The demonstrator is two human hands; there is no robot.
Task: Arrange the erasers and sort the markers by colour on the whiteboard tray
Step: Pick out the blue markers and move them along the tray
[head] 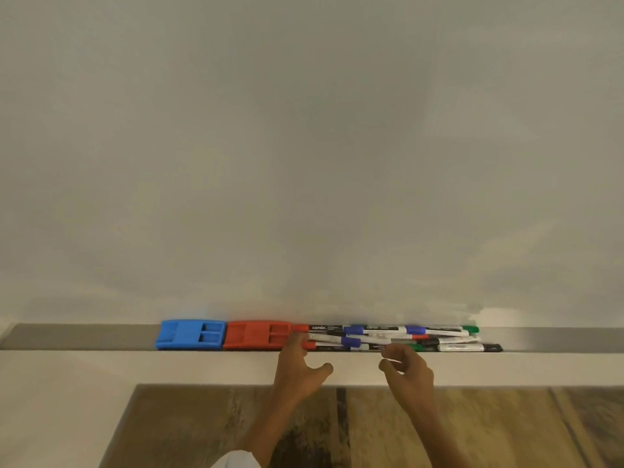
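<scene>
While both hands' fingers hang loose, mixed markers (398,337) crowd the grey tray (81,336).

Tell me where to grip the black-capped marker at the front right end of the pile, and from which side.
Pinch the black-capped marker around its white barrel, coming from the front over the tray lip. It lies lengthwise along the tray's front edge, nearest you, so the barrel is exposed and probably lifts free without disturbing the marker pile behind it.

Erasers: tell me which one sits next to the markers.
The red eraser. Its right end meets the marker pile; the blue eraser lies on its far left side.
</scene>
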